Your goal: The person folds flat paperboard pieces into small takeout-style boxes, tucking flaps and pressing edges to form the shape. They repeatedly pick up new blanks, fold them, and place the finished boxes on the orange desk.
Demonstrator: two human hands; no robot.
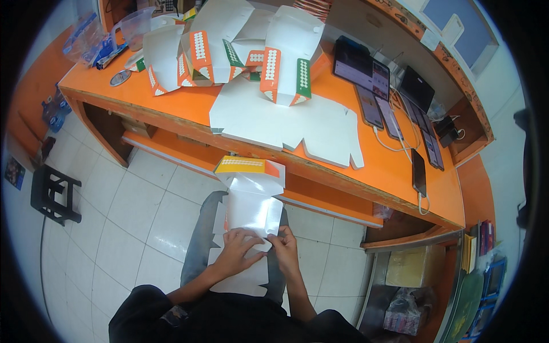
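I sit facing an orange counter (189, 103) and hold a partly folded white carton blank (251, 203) over my lap. Its far end has a yellow and orange printed flap. My left hand (237, 248) presses on the near part of the carton, fingers curled over a tab. My right hand (284, 246) pinches the carton's near right edge. A flat stack of white carton blanks (286, 123) lies on the counter in front of me. Behind it stand several folded white, orange and green boxes (229, 51).
Several phones and tablets (372, 86) lie on chargers along the counter's right side. A clear measuring jug (136, 26) stands at the far left. A black stool (54, 194) is on the white tiled floor to my left. Bags and boxes (409, 286) sit at lower right.
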